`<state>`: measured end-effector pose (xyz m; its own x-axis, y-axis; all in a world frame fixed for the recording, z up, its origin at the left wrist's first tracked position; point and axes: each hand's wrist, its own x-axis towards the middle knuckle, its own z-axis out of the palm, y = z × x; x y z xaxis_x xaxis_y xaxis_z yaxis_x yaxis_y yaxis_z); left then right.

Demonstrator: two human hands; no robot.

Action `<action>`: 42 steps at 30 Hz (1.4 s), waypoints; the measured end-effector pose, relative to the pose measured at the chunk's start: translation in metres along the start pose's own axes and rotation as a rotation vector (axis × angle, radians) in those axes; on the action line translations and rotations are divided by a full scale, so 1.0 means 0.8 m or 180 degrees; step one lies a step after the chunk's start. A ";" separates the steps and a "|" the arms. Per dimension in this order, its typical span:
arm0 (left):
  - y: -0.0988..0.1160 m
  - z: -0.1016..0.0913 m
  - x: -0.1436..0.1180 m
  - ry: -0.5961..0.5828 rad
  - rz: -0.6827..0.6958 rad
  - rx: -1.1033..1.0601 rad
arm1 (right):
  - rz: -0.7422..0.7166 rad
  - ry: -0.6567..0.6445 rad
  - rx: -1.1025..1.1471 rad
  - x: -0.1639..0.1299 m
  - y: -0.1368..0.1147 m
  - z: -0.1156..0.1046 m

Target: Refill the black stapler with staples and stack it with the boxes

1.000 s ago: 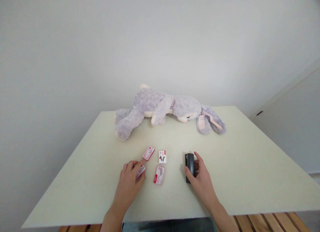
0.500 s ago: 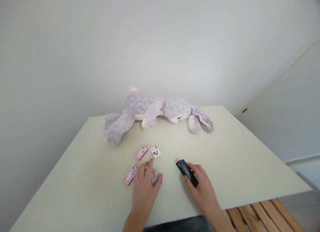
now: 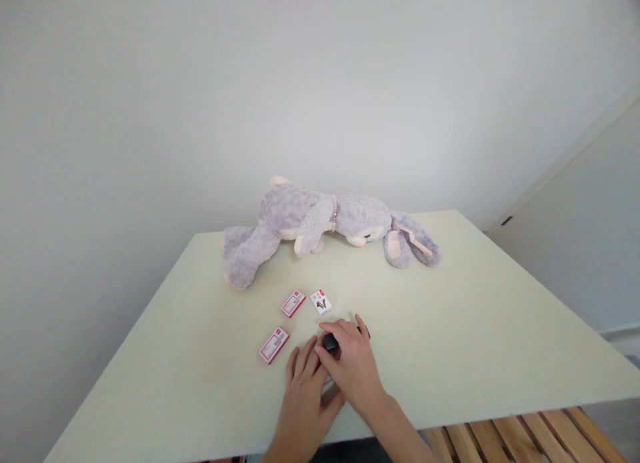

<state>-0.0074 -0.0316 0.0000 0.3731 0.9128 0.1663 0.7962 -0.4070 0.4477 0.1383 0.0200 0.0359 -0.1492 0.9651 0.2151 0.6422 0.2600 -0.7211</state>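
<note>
Fingers (image 3: 334, 331) of right hand (image 3: 353, 366) wrapped over black stapler (image 3: 330, 342).

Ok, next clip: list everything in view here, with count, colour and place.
plush rabbit: one, grey-lilac with pale pink ears, lying on its side at the far side of the table.
small boxes: three visible, red and white, flat on the table, just beyond the hands.
black object: one, mostly hidden under the right hand.
table: one, pale cream.
wooden slats: brown, beyond the table's near right edge.
left hand: flat on the table, partly under the right.
right hand: gripping the black object.
</note>
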 end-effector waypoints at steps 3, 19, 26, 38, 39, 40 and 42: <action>-0.010 -0.002 -0.005 -0.0012 -0.0046 0.0085 | 0.0152 0.0233 0.0535 0.007 -0.007 0.002; -0.042 -0.016 -0.037 0.0339 -0.0500 -0.0159 | 0.2073 0.1361 0.2326 -0.060 0.134 -0.080; -0.013 -0.015 -0.013 0.0004 -0.0347 -0.0393 | 0.1324 -0.0753 0.1111 -0.078 0.073 -0.044; -0.033 -0.021 -0.002 -0.0082 -0.0147 -0.0689 | 0.1323 -0.0593 0.0657 -0.060 0.105 -0.060; -0.035 -0.022 -0.004 -0.0011 -0.0170 -0.0649 | 0.1315 -0.0526 0.0503 -0.061 0.103 -0.067; -0.037 -0.022 -0.006 0.0064 -0.0190 -0.0608 | 0.1295 -0.0462 0.0306 -0.060 0.099 -0.072; -0.041 -0.021 -0.008 0.0180 -0.0208 -0.0525 | 0.1191 -0.0364 -0.0108 -0.057 0.084 -0.080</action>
<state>-0.0439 -0.0235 -0.0007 0.2921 0.9394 0.1793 0.7272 -0.3399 0.5964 0.2360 -0.0089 0.0198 0.0186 0.9907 -0.1347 0.6924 -0.1099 -0.7131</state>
